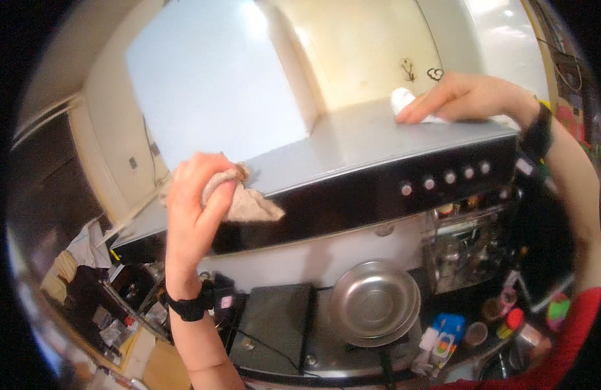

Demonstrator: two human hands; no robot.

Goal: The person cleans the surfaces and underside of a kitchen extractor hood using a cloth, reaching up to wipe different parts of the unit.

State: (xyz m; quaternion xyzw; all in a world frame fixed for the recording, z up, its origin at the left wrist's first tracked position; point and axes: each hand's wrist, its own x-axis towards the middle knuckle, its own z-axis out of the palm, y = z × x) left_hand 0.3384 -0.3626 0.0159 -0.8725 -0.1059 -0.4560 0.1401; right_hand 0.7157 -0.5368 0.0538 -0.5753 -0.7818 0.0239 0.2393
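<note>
My left hand [195,200] grips a crumpled beige cloth [249,204] at the left part of a range hood. One pointed corner of the cloth hangs over the hood's black front panel [329,195]. Farther right, my right hand [468,100] is on the hood's grey top [339,141] with a white cloth or wipe [403,99] under its fingers. Much of that white piece is hidden by the hand. A row of several round silver knobs [450,177] runs along the front panel below my right hand.
Below the hood, stacked steel pans or bowls [376,302] sit on a stove beside a dark flat panel [273,326]. A blue packet [446,329] and small jars lie to the right, under a wall rack [456,248] of utensils. A pale blue duct cover [217,83] rises behind.
</note>
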